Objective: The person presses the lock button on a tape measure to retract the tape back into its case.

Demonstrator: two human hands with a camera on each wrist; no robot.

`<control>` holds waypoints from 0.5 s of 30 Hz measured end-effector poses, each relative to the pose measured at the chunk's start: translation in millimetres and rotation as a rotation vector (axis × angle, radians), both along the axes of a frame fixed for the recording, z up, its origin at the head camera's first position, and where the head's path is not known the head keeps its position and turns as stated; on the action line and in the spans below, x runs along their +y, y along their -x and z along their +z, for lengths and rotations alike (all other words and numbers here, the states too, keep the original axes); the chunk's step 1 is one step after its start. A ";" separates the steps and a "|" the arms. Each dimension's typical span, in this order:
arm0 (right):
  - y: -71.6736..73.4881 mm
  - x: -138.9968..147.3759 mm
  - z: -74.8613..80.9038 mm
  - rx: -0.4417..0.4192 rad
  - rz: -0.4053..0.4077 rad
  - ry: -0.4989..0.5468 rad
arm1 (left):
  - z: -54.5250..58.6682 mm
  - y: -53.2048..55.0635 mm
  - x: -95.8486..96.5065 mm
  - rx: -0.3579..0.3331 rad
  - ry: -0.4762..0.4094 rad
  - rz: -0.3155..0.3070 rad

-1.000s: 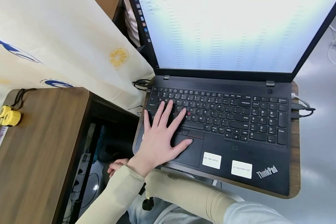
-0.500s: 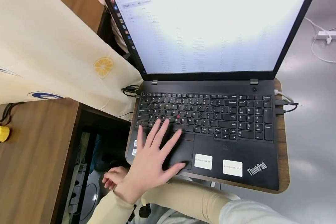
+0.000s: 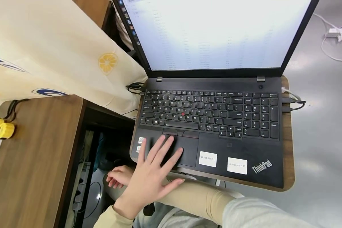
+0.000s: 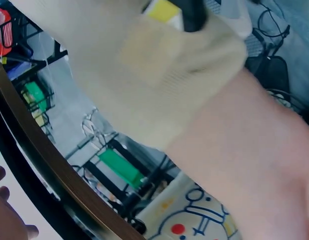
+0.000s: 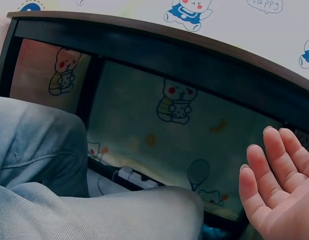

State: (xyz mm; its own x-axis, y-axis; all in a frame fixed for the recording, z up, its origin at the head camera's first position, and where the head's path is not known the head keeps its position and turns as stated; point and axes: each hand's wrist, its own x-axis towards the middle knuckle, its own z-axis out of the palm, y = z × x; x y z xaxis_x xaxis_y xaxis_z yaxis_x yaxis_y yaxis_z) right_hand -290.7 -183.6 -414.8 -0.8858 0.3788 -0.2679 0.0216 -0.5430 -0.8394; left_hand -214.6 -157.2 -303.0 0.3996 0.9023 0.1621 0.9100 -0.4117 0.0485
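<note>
My left hand (image 3: 148,177), palm down with fingers spread, is over the front left of a black ThinkPad laptop (image 3: 256,152). Its fingertips lie over the touchpad (image 3: 188,148); whether they touch it I cannot tell. Part of this hand shows at the lower left of the left wrist view. My right hand (image 3: 119,176) lies beyond the left wrist, left of the laptop and below its level, with its forearm crossing under the left hand. In the right wrist view the right hand's loosely bent fingers (image 5: 267,175) hold nothing. The laptop's screen (image 3: 211,34) shows a bright page with columns.
The laptop stands on a small wooden tabletop (image 3: 288,158). Left of it is a wooden desk (image 3: 40,152) with a yellow tape measure (image 3: 5,130). A patterned cloth (image 3: 74,63) hangs behind. Cables (image 3: 297,103) leave the laptop's right side.
My left hand has drawn back from the keyboard to the touchpad's front part, fingers still spread. The head view has shifted. My right hand stays low on the left.
</note>
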 end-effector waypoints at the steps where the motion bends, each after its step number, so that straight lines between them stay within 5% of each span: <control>1: -2.8 1.8 3.4 -0.002 -0.001 0.005 | -1.1 -2.1 1.7 0.003 0.005 -0.011; 6: -18.9 12.0 19.1 -0.009 0.011 0.009 | -3.3 -7.0 6.8 0.005 0.012 -0.016; 15: 1.9 2.3 -9.6 -0.013 -0.007 0.022 | -4.9 -5.9 10.3 0.020 0.019 0.011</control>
